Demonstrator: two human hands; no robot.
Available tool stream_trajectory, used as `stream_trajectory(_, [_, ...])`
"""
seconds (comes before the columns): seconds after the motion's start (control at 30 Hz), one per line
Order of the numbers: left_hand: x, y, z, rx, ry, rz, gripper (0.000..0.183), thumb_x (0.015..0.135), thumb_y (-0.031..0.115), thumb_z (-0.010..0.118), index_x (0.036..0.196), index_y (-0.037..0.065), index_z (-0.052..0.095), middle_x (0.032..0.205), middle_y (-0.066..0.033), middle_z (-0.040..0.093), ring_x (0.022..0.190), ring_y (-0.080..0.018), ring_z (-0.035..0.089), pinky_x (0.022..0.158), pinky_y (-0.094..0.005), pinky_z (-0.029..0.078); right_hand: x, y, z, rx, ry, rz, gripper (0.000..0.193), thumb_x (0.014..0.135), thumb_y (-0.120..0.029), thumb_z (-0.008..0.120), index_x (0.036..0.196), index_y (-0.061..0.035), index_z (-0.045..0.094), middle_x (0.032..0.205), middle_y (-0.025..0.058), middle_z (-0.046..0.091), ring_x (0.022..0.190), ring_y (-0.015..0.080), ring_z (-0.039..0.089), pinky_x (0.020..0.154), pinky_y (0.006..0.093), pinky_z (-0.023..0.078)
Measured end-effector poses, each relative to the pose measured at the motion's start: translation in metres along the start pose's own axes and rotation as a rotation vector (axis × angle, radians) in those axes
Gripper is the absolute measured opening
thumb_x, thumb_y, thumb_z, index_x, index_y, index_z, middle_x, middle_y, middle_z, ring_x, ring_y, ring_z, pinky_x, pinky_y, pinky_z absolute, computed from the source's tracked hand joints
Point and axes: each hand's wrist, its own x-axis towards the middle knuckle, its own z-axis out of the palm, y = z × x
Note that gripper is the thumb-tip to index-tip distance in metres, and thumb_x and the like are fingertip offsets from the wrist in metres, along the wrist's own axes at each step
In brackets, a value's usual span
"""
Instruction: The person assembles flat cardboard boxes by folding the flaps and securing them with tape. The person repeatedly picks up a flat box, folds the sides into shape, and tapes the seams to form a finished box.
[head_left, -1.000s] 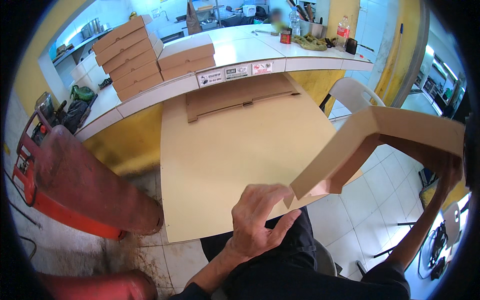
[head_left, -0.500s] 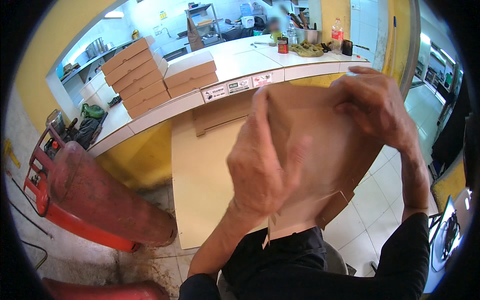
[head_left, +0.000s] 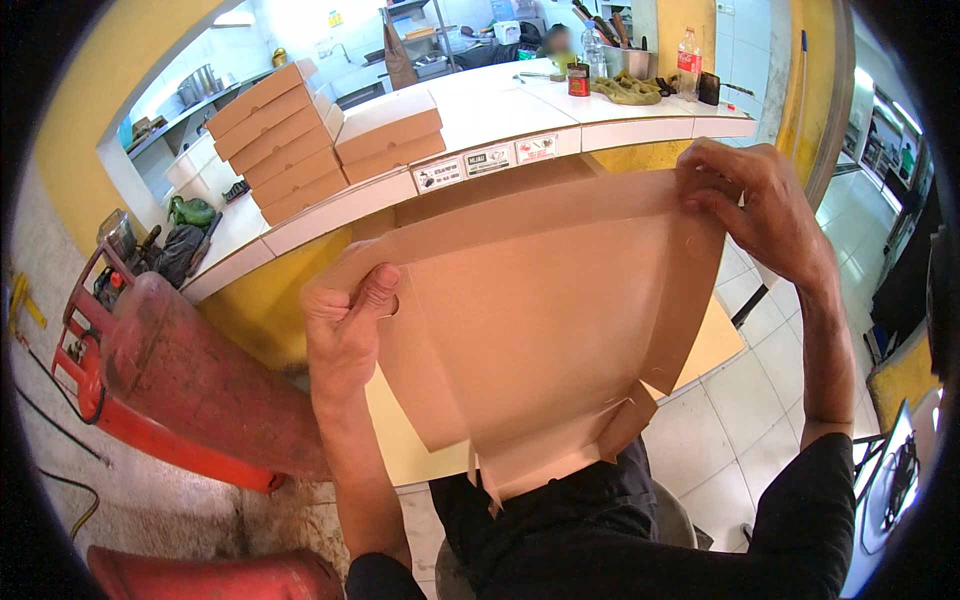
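A partly folded brown cardboard box (head_left: 555, 310) is spread out before me, tilted, its plain face toward me. My left hand (head_left: 345, 325) grips its far left corner, thumb on the near face and the other fingers behind the flap. At the far right corner, my right hand (head_left: 755, 210) pinches the edge flap with bent fingers. Side flaps stand up along the far and right edges. A smaller folded part with tabs (head_left: 560, 450) rests by my lap. Behind the box, a cream-coloured flat surface (head_left: 405, 440) is partly hidden.
Closed brown boxes stand in a tall stack (head_left: 280, 145) and a lower stack (head_left: 390, 135) on the white tiled counter (head_left: 490, 105). A red can (head_left: 578, 80), bottle (head_left: 689, 65) and cloth (head_left: 628, 90) sit farther right. Left of me, a red gas cylinder (head_left: 215, 375) leans.
My left hand has moved left from the middle to the box's far left corner. The cardboard has swung open and now shows its wide face. My right hand still grips the right corner.
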Motion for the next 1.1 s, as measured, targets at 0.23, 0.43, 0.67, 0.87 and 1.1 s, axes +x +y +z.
stream_trajectory(0.23, [0.001,-0.010,-0.029,-0.085,0.017,-0.127,0.018,0.091,0.008,0.074,0.107,-0.002,0.074,0.085,0.0001,0.064,0.065,-0.0050,0.045,0.055,-0.0224,0.032,0.003,0.021,0.032,-0.175,0.250,-0.563,0.023,0.083,-0.003,0.069,0.106,-0.0067,0.069,0.111,0.0101,0.075,0.103,0.0298,0.072,0.098,0.0430,0.057])
stream_trajectory(0.43, [-0.003,-0.004,-0.032,-0.141,0.004,-0.135,0.016,0.081,-0.008,0.071,0.095,-0.003,0.076,0.089,-0.0072,0.074,0.077,-0.0096,0.065,0.068,-0.0221,0.049,-0.002,0.018,0.056,-0.418,0.198,-0.463,0.031,0.085,-0.003,0.065,0.115,-0.0111,0.068,0.128,0.0052,0.069,0.122,0.0282,0.063,0.105,0.0450,0.053])
stream_trajectory(0.67, [-0.009,0.024,0.006,0.202,-0.110,0.020,0.020,0.074,-0.009,0.071,0.093,-0.001,0.077,0.089,-0.0080,0.075,0.082,-0.0128,0.069,0.074,-0.0242,0.052,0.008,-0.054,0.053,0.302,0.208,-0.268,0.041,0.092,0.000,0.060,0.132,-0.0065,0.063,0.136,0.0120,0.064,0.128,0.0342,0.058,0.107,0.0439,0.048])
stream_trajectory(0.87, [-0.017,0.050,0.037,0.223,-0.223,0.055,0.009,0.079,-0.001,0.074,0.088,0.000,0.074,0.090,-0.0071,0.075,0.084,-0.0115,0.068,0.075,-0.0241,0.052,0.037,-0.100,0.064,0.574,-0.350,-0.269,0.023,0.099,-0.025,0.065,0.102,-0.0029,0.070,0.083,0.0209,0.066,0.078,0.0355,0.067,0.068,0.0427,0.049])
stream_trajectory(1.1, [-0.007,0.089,0.034,0.085,-0.213,-0.376,0.016,0.091,0.016,0.071,0.098,0.002,0.071,0.085,-0.0084,0.073,0.077,-0.0153,0.067,0.069,-0.0280,0.052,0.025,-0.102,0.086,0.567,-0.041,-0.383,0.021,0.091,-0.024,0.073,0.080,-0.0082,0.066,0.064,0.0117,0.059,0.060,0.0326,0.061,0.052,0.0411,0.042])
